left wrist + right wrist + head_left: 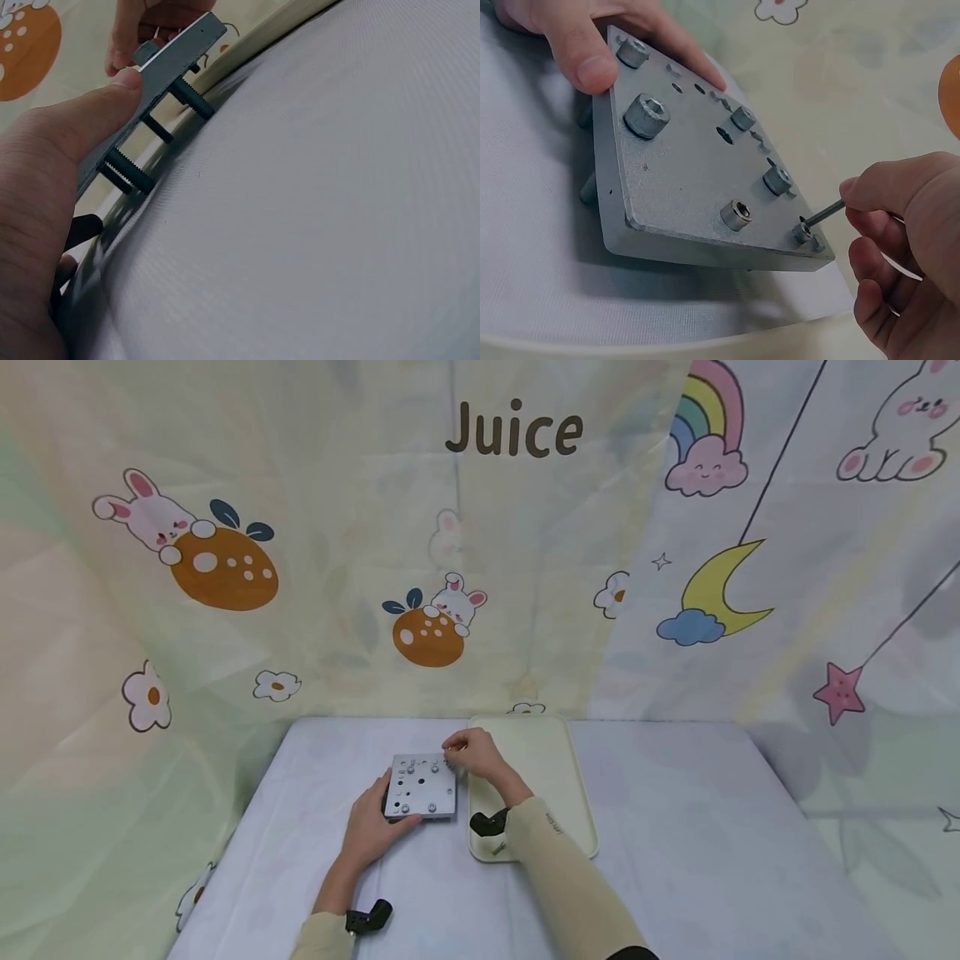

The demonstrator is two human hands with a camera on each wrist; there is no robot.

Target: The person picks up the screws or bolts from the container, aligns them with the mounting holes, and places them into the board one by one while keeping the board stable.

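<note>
A square metal plate (421,787) sits on the table (675,827), just left of a cream tray (558,777). The left hand (373,828) grips the plate's near-left corner, thumb on the top face and fingers under the edge. In the left wrist view the plate (161,82) is tilted, raised on that side, and dark threaded bolt shanks (127,171) stick down from its underside toward the table.

The right hand (474,753) is at the plate's far-right corner, beside the tray. In the right wrist view its thumb and forefinger (870,191) pinch a thin hex key (825,212), the other fingers curled below. The key's long axis runs slantwise, from the fingers down and left, its tip set in the head of a small corner screw (802,233).

The plate's top face (697,172) carries several socket-head bolts: a large one (646,115) near the left thumb (581,56), and smaller ones across the middle, with open holes between them.

A small screw (498,847) lies at the near end of the tray. Behind the table hangs a cloth printed with rabbits and the word "Juice" (513,431).
</note>
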